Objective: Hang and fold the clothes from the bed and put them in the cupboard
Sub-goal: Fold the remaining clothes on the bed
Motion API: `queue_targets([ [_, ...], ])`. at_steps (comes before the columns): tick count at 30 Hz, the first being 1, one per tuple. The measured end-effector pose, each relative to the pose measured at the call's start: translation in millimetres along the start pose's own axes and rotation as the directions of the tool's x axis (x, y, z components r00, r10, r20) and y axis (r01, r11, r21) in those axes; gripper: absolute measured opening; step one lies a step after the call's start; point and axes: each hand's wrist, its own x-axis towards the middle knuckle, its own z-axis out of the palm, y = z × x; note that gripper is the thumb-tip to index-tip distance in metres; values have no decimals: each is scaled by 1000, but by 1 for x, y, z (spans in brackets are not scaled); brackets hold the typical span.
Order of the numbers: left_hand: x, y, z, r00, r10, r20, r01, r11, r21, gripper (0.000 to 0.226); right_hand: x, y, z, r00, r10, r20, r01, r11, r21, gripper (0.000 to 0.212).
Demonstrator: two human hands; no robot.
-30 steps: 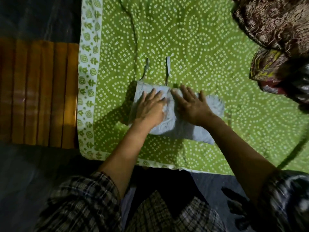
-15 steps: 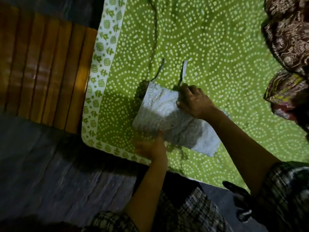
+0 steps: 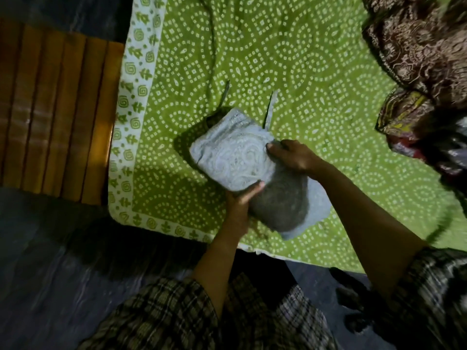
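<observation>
The garment (image 3: pixel 235 157) lies folded on the bed (image 3: pixel 328 72). Our left hand (image 3: pixel 240 200) grips its near edge, the right hand (image 3: pixel 293 155) its right edge, fingers curled, probably to lift it.

One left hand (image 3: pixel 240 203), one right hand (image 3: pixel 294 155), one grey garment (image 3: pixel 232 155), one green bedsheet (image 3: pixel 303 59)

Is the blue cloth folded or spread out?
Folded. The cloth is a small layered bundle; the left hand grips its near edge and the right hand pinches its right side.
</observation>
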Motion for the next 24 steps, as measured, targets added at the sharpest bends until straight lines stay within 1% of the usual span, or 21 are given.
queue_targets([
  [1, 1, 4, -5, 999, -25, 23, 24, 999, 38, 108, -5, 5, 3, 1000, 16, 2, -16, 991, 133, 63],
  [2, -2, 11, -8, 997, -58, 41, 56, 996, 65, 106, -13, 10, 6, 999, 37, 5, -37, 966, 254, 60],
  [3, -13, 20, -10, 993, -88, 74, 82, 993, 85, 91, -24, 14, 11, 998, 67, -11, -58, 932, 357, 59],
  [5, -32, 33, -14, 980, -149, 133, 132, 982, 133, 36, -45, 20, 20, 992, 129, -4, -110, 860, 498, 66],
  [6, -40, 39, -15, 972, -173, 161, 145, 975, 169, 13, -55, 22, 23, 990, 136, 40, -134, 806, 577, 72],
  [7, -48, 43, -17, 964, -175, 198, 136, 971, 198, 15, -65, 24, 28, 991, 102, 83, -131, 732, 668, 74],
  [8, -60, 48, -20, 957, -178, 229, 124, 965, 232, 25, -82, 22, 33, 994, 40, 98, -101, 639, 763, 69],
  [9, -68, 51, -24, 951, -181, 251, 117, 962, 248, 28, -95, 22, 39, 994, -23, 104, -76, 539, 839, 61],
  [12, -97, 63, -30, 936, -186, 300, 95, 951, 294, 12, -145, 15, 52, 993, -116, 36, -8, 232, 973, 45],
  [13, -111, 67, -31, 926, -187, 328, 78, 944, 320, 13, -166, 12, 54, 990, -144, -10, 31, 148, 989, 42],
  [14, -120, 69, -31, 915, -201, 349, 71, 934, 351, 13, -182, 12, 56, 986, -156, -59, 72, 83, 994, 39],
  [15, -135, 72, -30, 899, -215, 382, 46, 914, 404, 12, -203, 11, 58, 978, -168, -124, 132, 41, 990, 38],
  [16, -147, 75, -27, 890, -233, 392, 36, 892, 450, 14, -219, 12, 58, 970, -162, -180, 185, 16, 983, 46],
  [17, -159, 78, -22, 880, -256, 400, 31, 872, 489, 17, -235, 16, 58, 962, -163, -219, 221, -5, 975, 58],
  [18, -178, 81, -15, 874, -268, 406, 14, 848, 530, 18, -258, 18, 58, 955, -167, -246, 247, -14, 969, 64],
  [20, -203, 82, 0, 857, -290, 426, -19, 809, 588, 13, -298, 24, 55, 944, -206, -259, 265, -1, 964, 68],
  [21, -213, 81, 8, 856, -284, 432, -42, 794, 606, 22, -314, 26, 53, 946, -213, -244, 256, 28, 966, 67],
  [22, -221, 78, 16, 860, -258, 440, -85, 778, 622, 46, -329, 30, 50, 956, -200, -217, 232, 58, 971, 65],
  [23, -236, 73, 31, 863, -220, 455, -147, 752, 643, 71, -350, 38, 44, 961, -166, -223, 239, 85, 967, 63],
  [24, -245, 67, 41, 860, -193, 472, -183, 747, 639, 87, -365, 46, 40, 967, -137, -216, 232, 110, 967, 59],
])
